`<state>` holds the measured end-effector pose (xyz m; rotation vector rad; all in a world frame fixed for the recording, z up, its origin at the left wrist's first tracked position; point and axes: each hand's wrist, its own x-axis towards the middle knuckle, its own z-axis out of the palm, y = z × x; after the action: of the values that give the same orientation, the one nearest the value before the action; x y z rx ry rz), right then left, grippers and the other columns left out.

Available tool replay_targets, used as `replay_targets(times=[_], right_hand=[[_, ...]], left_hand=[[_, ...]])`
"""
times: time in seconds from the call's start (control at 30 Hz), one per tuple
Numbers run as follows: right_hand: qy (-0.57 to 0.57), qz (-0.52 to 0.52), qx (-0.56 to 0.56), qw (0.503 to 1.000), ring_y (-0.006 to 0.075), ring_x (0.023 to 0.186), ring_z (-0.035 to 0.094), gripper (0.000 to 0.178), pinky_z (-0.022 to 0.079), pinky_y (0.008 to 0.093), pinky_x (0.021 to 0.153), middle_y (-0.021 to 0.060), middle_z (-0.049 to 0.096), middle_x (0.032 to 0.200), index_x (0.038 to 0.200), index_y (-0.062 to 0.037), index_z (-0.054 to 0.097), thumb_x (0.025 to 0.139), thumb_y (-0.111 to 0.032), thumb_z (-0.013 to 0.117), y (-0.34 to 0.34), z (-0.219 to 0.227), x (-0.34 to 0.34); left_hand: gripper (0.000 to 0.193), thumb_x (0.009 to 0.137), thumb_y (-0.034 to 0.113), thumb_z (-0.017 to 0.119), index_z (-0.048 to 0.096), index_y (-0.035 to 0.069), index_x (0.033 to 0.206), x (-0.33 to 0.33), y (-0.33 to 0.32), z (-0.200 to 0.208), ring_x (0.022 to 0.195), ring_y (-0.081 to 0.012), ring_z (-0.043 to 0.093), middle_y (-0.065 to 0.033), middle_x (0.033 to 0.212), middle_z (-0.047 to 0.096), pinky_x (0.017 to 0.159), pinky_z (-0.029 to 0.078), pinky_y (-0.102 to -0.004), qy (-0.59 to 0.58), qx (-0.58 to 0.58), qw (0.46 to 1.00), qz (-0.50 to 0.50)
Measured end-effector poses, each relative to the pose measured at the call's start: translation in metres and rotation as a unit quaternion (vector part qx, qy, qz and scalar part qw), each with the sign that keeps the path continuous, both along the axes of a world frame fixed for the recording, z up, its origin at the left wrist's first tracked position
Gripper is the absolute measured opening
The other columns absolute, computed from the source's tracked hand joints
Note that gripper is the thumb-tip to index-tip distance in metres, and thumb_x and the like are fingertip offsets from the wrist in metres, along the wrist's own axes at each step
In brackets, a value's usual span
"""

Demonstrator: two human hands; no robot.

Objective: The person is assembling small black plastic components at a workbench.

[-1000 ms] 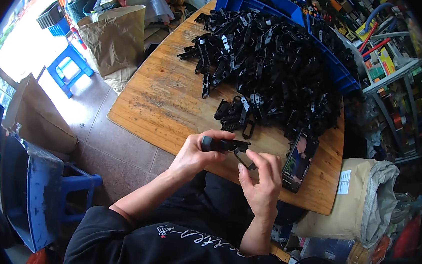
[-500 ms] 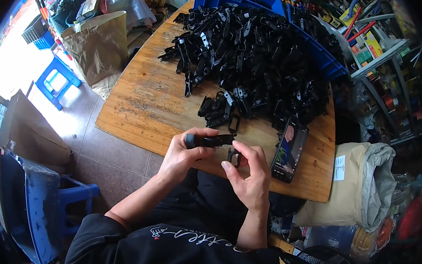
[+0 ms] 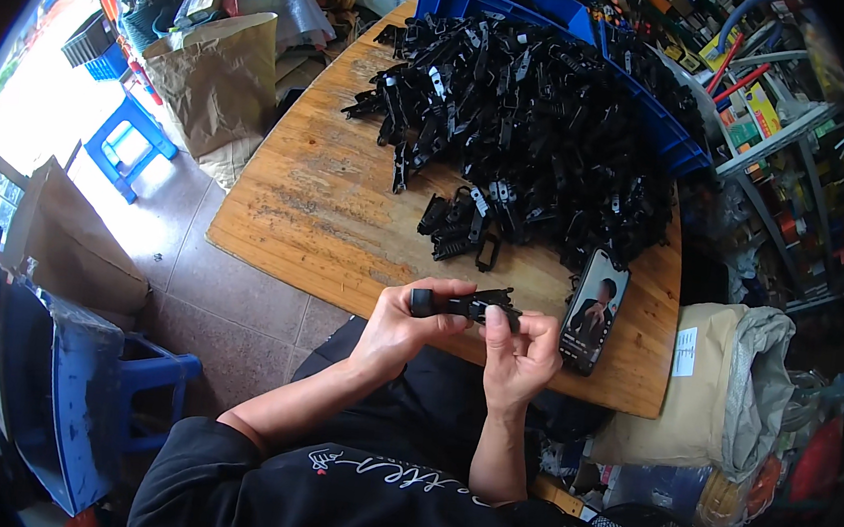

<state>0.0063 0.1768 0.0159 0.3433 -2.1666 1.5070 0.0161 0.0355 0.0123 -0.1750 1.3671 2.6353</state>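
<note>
My left hand is closed round a black plastic part with a thick round end, held level just above the table's near edge. At the part's right end, my right hand pinches with its thumb and bent fingers. Those fingers mostly hide a small black frame, so I cannot tell how it sits against the part. A similar black rectangular frame lies on the wood beyond my hands, beside a small cluster of black parts. Behind it rises a large heap of black clip-like parts.
The wooden table carries a phone with a lit screen, right of my hands. Blue crates border the heap. A paper sack stands right of the table; a blue stool is on the floor at left.
My right hand has brought the small frame up to the end of the black part, and its fingers have closed there. The whole view has shifted slightly, and the phone's picture differs.
</note>
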Motion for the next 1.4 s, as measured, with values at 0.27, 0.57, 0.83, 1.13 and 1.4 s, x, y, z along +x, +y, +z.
replay_targets(times=[0.27,0.57,0.83,1.13,1.4], right_hand=[[0.083,0.001,0.093,0.992,0.0133,0.055,0.051,0.031,0.04,0.0246,0.046,0.0072,0.053,0.071,0.076,-0.0023,0.048,0.072,-0.019,0.075,-0.004,0.002,-0.006],[-0.221,0.195,-0.24,0.925,0.0077,0.068,0.051,0.022,0.043,0.0199,0.064,0.0024,0.053,0.081,0.092,0.0013,0.053,0.089,-0.021,0.055,-0.004,-0.002,0.003],[-0.067,0.176,-0.109,0.976,0.011,0.07,0.052,0.023,0.045,0.0239,0.07,0.0063,0.051,0.09,0.101,0.0018,0.048,0.088,-0.015,0.055,-0.026,-0.016,0.007],[-0.026,0.111,0.041,0.993,0.0133,0.071,0.053,0.015,0.045,0.0229,0.066,0.0094,0.057,0.095,0.093,0.0006,0.057,0.081,-0.006,0.062,-0.004,-0.018,0.001],[-0.007,-0.096,0.082,0.992,0.014,0.073,0.056,0.013,0.046,0.0245,0.068,0.0075,0.061,0.086,0.096,-0.0008,0.059,0.084,-0.005,0.056,0.077,0.024,-0.029]], left_hand=[[0.028,0.078,0.001,0.061,0.055,0.0,0.105,-0.001,-0.004,0.001,0.078,-0.007,0.056,-0.0027,0.089,0.061,0.073,0.045,-0.0205,0.051,-0.071,0.996,-0.001],[0.029,0.074,0.0,0.064,0.055,0.001,0.102,-0.005,-0.013,0.0,0.065,-0.0088,0.054,-0.0028,0.077,0.058,0.064,0.044,-0.0208,0.022,0.02,1.0,0.002],[0.021,0.078,0.015,0.061,0.055,0.003,0.094,-0.014,-0.022,-0.014,0.082,-0.02,0.056,-0.012,0.092,0.059,0.075,0.047,-0.0361,0.032,0.23,0.972,-0.037],[0.041,0.071,0.006,0.063,0.054,0.006,0.11,-0.104,-0.099,0.028,0.064,-0.0094,0.05,-0.0007,0.074,0.051,0.058,0.04,-0.0208,0.128,-0.218,0.963,0.098],[0.042,0.068,0.014,0.066,0.054,0.007,0.108,-0.149,-0.105,-0.012,0.085,-0.0309,0.061,-0.0163,0.087,0.063,0.072,0.047,-0.0367,0.177,-0.702,0.686,0.082]])
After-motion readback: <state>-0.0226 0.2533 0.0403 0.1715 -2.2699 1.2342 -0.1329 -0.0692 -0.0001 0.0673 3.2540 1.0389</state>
